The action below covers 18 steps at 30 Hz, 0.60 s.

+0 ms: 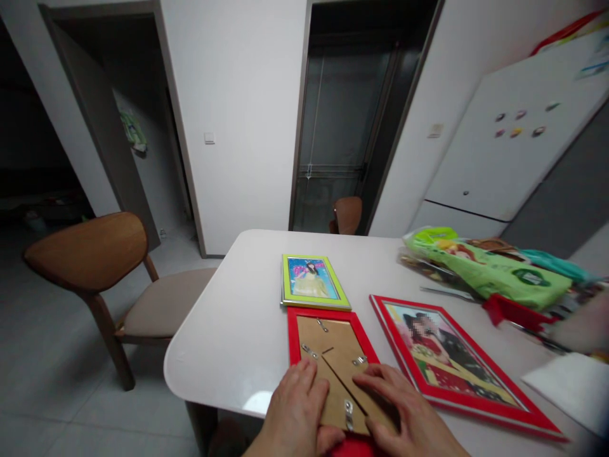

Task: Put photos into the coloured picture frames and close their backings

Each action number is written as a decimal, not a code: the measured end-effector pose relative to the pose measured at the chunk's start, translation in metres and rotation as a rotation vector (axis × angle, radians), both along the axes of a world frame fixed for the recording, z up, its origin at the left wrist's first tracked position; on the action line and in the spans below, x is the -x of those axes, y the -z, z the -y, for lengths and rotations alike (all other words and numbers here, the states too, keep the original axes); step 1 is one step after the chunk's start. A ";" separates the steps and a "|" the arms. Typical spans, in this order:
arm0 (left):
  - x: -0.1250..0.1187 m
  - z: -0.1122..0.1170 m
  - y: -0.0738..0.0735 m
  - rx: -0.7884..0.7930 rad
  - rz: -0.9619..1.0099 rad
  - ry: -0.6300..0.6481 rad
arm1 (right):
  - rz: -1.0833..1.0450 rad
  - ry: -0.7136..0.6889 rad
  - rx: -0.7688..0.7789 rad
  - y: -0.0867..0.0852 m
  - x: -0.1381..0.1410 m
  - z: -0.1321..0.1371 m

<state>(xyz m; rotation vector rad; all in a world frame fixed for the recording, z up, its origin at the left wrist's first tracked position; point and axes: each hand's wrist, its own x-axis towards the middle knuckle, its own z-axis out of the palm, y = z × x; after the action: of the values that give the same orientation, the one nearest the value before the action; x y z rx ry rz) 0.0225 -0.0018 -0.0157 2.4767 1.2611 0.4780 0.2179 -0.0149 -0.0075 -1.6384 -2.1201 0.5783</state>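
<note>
A small red picture frame (328, 330) lies face down near the table's front edge, its brown backing board with metal clips showing. My left hand (295, 412) rests on the frame's lower left part, fingers laid flat on the backing, thumb at the bottom edge. My right hand (404, 412) lies on the lower right part, fingers stretched toward the middle of the board. Just beyond it lies a green picture frame (314, 281) face up. A larger red picture frame (457, 365) with a photo lies face up to the right.
The white table (228, 330) has a rounded left corner. Green bags (490, 266) and clutter sit at the right, a white sheet (571, 387) at the near right. A wooden chair (104, 273) stands left of the table. A refrigerator (514, 146) with magnets is behind, right.
</note>
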 end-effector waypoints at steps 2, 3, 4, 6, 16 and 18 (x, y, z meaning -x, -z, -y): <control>-0.005 -0.003 0.003 0.015 -0.016 -0.007 | 0.031 0.009 -0.025 0.008 -0.005 -0.002; -0.005 -0.004 0.004 0.024 -0.022 -0.007 | 0.044 0.009 -0.046 0.013 -0.006 -0.003; -0.005 -0.005 0.005 0.031 -0.026 -0.008 | 0.056 0.007 -0.069 0.017 -0.007 -0.004; -0.004 -0.005 0.005 0.036 -0.024 -0.015 | 0.072 -0.001 -0.118 0.025 -0.008 -0.006; 0.007 -0.003 0.004 0.103 -0.035 0.119 | 0.178 0.112 -0.274 0.027 -0.013 -0.043; 0.006 -0.004 0.005 0.098 -0.044 0.103 | 0.193 0.117 -0.265 0.027 -0.013 -0.047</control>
<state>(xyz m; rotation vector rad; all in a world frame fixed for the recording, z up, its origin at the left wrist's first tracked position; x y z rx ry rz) 0.0166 0.0022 -0.0208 2.4670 1.1385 0.3294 0.2305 0.0323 -0.0344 -1.7069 -2.1066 0.0991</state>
